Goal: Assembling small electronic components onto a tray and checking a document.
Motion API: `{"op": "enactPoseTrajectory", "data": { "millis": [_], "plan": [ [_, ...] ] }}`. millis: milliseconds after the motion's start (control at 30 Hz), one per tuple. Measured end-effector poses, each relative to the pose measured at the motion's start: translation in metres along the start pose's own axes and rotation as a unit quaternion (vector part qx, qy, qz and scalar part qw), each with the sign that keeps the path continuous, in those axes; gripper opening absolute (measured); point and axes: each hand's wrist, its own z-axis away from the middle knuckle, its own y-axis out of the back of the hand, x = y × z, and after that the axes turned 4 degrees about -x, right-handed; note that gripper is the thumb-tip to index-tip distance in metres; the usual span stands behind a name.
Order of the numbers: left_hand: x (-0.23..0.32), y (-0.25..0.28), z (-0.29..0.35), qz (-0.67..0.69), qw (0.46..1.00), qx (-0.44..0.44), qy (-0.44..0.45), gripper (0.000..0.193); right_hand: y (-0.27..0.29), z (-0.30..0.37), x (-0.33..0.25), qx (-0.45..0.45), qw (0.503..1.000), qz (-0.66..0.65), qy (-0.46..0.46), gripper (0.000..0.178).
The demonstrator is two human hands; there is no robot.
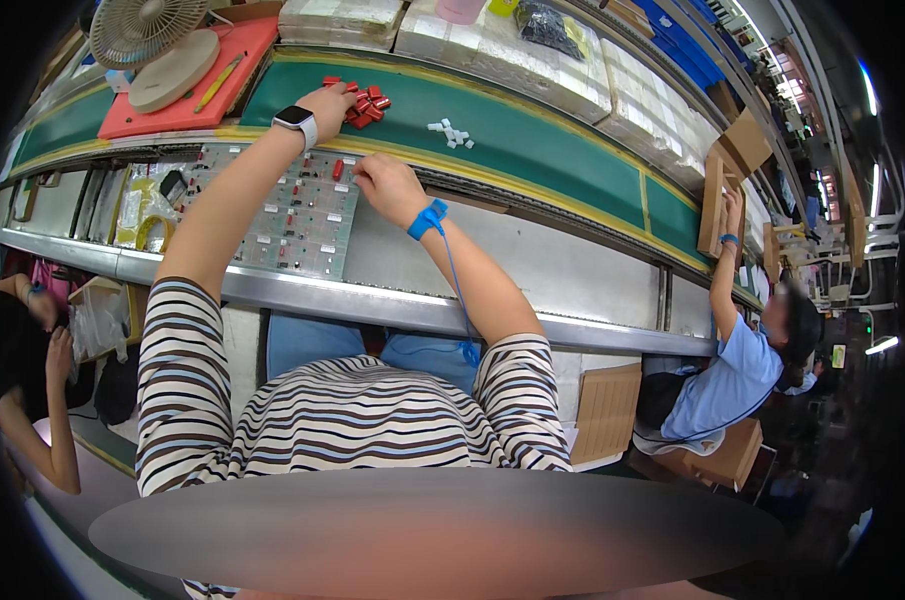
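My left hand (324, 106), with a watch on its wrist, reaches onto the green belt at a pile of small red block-shaped components (374, 106). Its fingers are bent together at the pile's left edge, with red pieces at the fingertips. My right hand (392, 188), wearing a blue wrist strap (428, 219) with a coiled cord, hovers by the right edge of a circuit board panel (302, 235). Thumb and fingers are closed; what they hold, if anything, is hidden. Just left of them, a single red component (338, 170) stands on the panel among small parts.
White connector pieces (451, 133) lie on the green belt (532, 165). At the left are a red board (197, 95) with a yellow pen and a fan (147, 28). Foam blocks (502, 60) line the far side. A co-worker (722, 370) at the right holds a cardboard box; another person sits at the left.
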Motion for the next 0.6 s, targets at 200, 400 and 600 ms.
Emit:
{"op": "enactPoseTrajectory", "data": {
  "millis": [200,400,600],
  "plan": [
    [-0.005,-0.009,-0.004,0.034,0.999,0.009,0.032,0.018,-0.002,0.001,0.004,0.02,0.999,0.02,0.019,0.009],
    [-0.008,-0.007,0.001,0.131,0.99,-0.012,0.045,0.023,-0.003,0.002,-0.001,0.021,0.997,0.06,0.049,0.007],
    [0.024,0.013,0.043,0.284,0.956,0.045,0.057,0.028,-0.001,0.004,-0.001,0.008,0.993,0.088,0.078,0.01]
  ]
}}
